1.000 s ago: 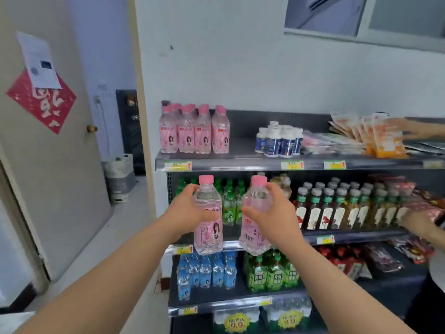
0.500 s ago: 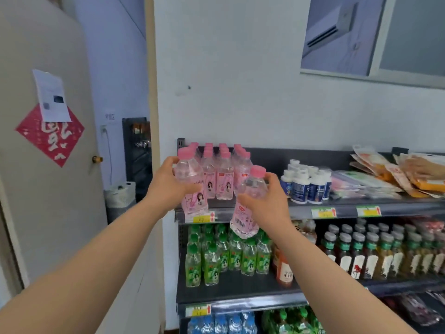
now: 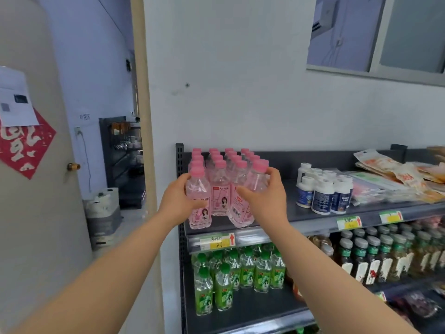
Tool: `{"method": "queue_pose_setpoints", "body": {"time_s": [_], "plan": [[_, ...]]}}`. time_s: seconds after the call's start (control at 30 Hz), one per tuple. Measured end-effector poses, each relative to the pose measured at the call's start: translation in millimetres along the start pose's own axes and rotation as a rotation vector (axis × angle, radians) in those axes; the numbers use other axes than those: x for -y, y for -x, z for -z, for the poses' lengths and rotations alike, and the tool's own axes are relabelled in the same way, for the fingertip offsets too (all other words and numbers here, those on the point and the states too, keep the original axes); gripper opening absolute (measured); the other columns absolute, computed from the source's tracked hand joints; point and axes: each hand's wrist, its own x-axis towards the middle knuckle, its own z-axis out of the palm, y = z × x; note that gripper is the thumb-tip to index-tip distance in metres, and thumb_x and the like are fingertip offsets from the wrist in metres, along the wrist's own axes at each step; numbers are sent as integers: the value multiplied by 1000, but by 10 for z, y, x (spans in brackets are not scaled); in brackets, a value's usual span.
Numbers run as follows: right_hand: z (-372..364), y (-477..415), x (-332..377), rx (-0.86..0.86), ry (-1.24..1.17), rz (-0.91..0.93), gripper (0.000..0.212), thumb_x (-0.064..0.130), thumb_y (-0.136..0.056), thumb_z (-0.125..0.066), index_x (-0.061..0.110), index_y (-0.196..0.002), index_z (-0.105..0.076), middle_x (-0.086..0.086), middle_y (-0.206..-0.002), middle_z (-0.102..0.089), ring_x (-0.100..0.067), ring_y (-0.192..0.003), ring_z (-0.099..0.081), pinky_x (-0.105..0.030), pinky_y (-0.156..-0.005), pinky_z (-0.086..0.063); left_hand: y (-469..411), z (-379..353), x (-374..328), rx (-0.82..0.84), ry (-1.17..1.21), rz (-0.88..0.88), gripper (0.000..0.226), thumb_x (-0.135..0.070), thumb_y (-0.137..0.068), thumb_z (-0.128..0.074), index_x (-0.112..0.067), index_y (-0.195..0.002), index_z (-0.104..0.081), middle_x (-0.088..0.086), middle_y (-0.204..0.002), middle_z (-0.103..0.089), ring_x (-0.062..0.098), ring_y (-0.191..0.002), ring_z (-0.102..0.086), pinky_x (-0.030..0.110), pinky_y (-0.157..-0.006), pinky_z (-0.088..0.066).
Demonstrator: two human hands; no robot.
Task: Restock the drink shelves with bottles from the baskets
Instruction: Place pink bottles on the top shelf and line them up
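My left hand (image 3: pixel 177 203) grips a clear pink-capped peach soda bottle (image 3: pixel 200 213), upright with its base at the front left of the top shelf (image 3: pixel 310 219). In my right hand (image 3: pixel 266 198) is a second pink-capped bottle (image 3: pixel 240 208), tilted to the right, its base at the shelf's front edge. Several more pink-capped bottles (image 3: pixel 222 165) stand in rows right behind both. No basket is in view.
White bottles with blue labels (image 3: pixel 323 192) stand to the right on the same shelf, then flat snack packets (image 3: pixel 395 174). Green-capped bottles (image 3: pixel 237 273) and tea bottles (image 3: pixel 375 259) fill the shelf below. A door with a red paper sign (image 3: pixel 22 145) is at left.
Both hands have carried their pink bottles up from the lower shelves' height to the top shelf's front edge. The view has tilted up and come closer to the shelf.
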Motion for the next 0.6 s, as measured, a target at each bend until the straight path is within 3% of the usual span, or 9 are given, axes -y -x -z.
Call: {"method": "queue_pose_setpoints", "body": {"time_s": [0.1,0.2,0.3,0.43,0.6], "plan": [[-127,-68,17,-34,8,11,55,25,-71,-80,37,-108,-41,4,-124,-52,-12,-108,-53,-36,-94,-49,-103,-37,97,27,-52,-10,76,-24,-67,-86,-23,-132,-47,-2,-121,-59,20,-104,-60,37,-90,-50],[-257,-125,56,-25,27,28,58,22,-74,-79,22,-121,-45,7,-115,-50,-8,-104,-47,-24,-88,-39,-201,-6,128,85,-77,22,83,-31,-66,-87,-21,-136,-43,-1,-123,-61,19,-105,-60,35,-89,-50],[-421,-154,42,-3,60,14,64,23,-75,-79,18,-128,-44,10,-111,-46,-7,-102,-45,-22,-83,-37,-226,21,150,99,-71,37,84,-33,-64,-87,-21,-134,-42,-1,-119,-62,17,-100,-61,29,-82,-50],[-609,-207,-72,26,107,19,57,21,-74,-80,22,-119,-45,10,-109,-50,-9,-99,-47,-23,-83,-41,-230,59,180,157,-49,37,81,-25,-69,-85,-20,-136,-40,-8,-109,-59,7,-87,-57,11,-62,-39],[-700,-278,-230,55,172,-8,65,23,-73,-81,20,-126,-45,2,-119,-56,-13,-102,-53,-24,-80,-44,-268,91,231,181,-50,52,87,-29,-66,-87,-20,-138,-40,-3,-114,-60,15,-98,-60,24,-77,-47]]}}
